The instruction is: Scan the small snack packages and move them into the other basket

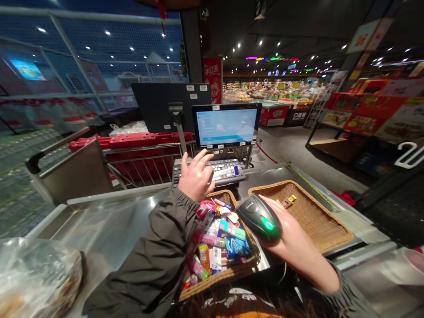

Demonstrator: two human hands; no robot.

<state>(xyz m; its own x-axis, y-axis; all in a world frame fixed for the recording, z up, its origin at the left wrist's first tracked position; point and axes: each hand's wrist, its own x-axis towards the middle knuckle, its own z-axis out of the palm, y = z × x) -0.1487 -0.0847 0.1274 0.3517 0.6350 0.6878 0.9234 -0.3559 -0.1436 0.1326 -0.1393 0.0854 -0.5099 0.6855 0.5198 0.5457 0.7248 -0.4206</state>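
My left hand (pixel 195 176) hovers with spread fingers at the near edge of a black keyboard (pixel 218 166), holding nothing. I cannot tell whether its fingertips touch the keys. Behind the keyboard stands a touchscreen monitor (pixel 226 126). My right hand (pixel 285 232) grips a black handheld barcode scanner (pixel 260 217), whose green light glows. It is above a wicker basket (pixel 212 282) heaped with several small packaged goods, including toothpaste boxes. A second wicker tray (pixel 316 218) lies to the right, with one small packet (pixel 289 201) at its far end.
A steel checkout counter (pixel 106 229) runs under everything. A bulging plastic bag (pixel 39 278) lies at the near left. Behind the screens stand a second monitor's dark back and a metal cart with red trim. Store displays and an aisle lie far right.
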